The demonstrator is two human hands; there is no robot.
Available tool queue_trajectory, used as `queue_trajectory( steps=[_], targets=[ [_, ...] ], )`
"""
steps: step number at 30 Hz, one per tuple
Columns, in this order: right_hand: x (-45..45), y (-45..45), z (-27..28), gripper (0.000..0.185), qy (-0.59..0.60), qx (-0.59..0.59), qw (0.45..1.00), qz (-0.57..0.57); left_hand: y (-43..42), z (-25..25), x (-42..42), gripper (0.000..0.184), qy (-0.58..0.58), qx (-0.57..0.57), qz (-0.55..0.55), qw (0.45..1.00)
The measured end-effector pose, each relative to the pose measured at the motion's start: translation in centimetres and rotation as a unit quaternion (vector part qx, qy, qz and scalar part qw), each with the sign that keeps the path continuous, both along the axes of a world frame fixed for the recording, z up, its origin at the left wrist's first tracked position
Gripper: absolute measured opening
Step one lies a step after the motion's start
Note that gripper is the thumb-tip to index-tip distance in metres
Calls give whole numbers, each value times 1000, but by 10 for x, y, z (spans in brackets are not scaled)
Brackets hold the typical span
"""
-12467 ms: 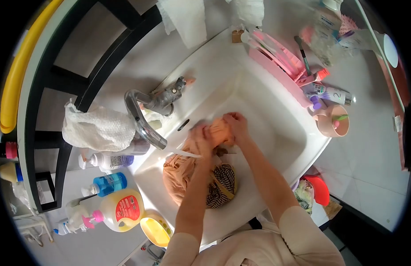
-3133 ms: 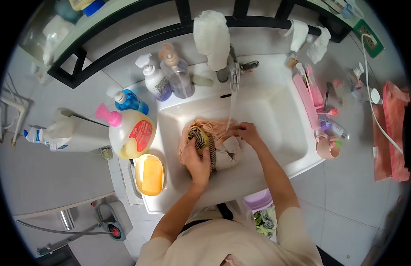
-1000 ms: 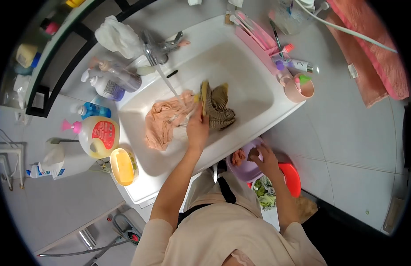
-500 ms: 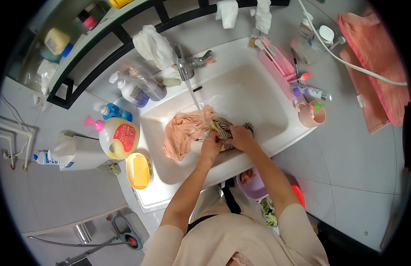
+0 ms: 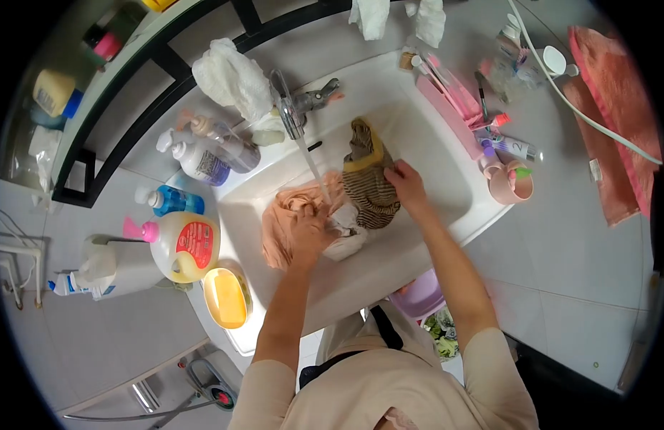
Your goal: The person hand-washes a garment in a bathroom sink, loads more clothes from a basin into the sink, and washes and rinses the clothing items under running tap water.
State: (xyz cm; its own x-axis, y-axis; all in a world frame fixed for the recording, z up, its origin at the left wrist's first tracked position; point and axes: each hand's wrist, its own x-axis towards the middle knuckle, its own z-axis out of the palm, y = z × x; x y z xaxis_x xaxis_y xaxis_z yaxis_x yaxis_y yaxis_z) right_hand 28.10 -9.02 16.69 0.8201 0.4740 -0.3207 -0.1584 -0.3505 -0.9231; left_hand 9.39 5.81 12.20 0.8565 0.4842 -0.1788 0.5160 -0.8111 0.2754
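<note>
Inside the white sink [image 5: 436, 147], my right hand [image 5: 407, 186] pinches the edge of a wet brown-and-cream striped garment [image 5: 371, 195] with a yellow band. The garment hangs spread out over the basin, right of the tap stream. My left hand [image 5: 310, 228] rests on a peach cloth [image 5: 277, 221], its fingers apart. A crumpled white cloth [image 5: 348, 245] lies beside that hand, partly under the striped garment. Water runs from the chrome tap [image 5: 292, 118] onto the peach cloth.
Pump bottles [image 5: 203, 161] and a large yellow detergent jug [image 5: 185, 247] line the left rim, near a yellow soap dish [image 5: 227, 297]. On the right rim stand a pink holder [image 5: 446, 100] and a pink cup [image 5: 509, 188]. A purple basin [image 5: 421, 295] is below.
My right hand has lifted the bunched striped garment up and opened it out towards the back of the sink. My left hand has moved left from it onto the peach cloth.
</note>
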Motion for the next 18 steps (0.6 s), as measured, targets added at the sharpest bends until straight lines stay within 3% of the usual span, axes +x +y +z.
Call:
queue_trajectory(
  steps=[3,4,6,10,11,14,15,18],
  targets=[
    [-1,-22,-78,30,-203,-194,958,63,-3,-38,-6,54,-79,19,15,997],
    [1,-18,-76,30,-201,-206,955,70,-3,-45,-10,48,-109,28,26,993],
    [0,-15,-63,29,-191,-235,950,82,-6,-32,-21,42,-46,-37,96,994],
    [1,5,-14,31,-143,-128,981,34,-4,-21,-54,40,-23,-155,183,971],
    [2,14,-1,31,-122,-93,988,20,0,-28,-60,27,-70,-201,213,954],
    [-4,29,45,31,-46,23,998,-20,14,-24,-60,22,-223,-437,286,823],
    [-3,31,54,31,-21,63,997,-32,14,-1,-54,21,-239,-451,301,805],
    [14,19,49,30,-137,56,986,-79,24,56,-39,24,-296,-501,324,746]
  ],
)
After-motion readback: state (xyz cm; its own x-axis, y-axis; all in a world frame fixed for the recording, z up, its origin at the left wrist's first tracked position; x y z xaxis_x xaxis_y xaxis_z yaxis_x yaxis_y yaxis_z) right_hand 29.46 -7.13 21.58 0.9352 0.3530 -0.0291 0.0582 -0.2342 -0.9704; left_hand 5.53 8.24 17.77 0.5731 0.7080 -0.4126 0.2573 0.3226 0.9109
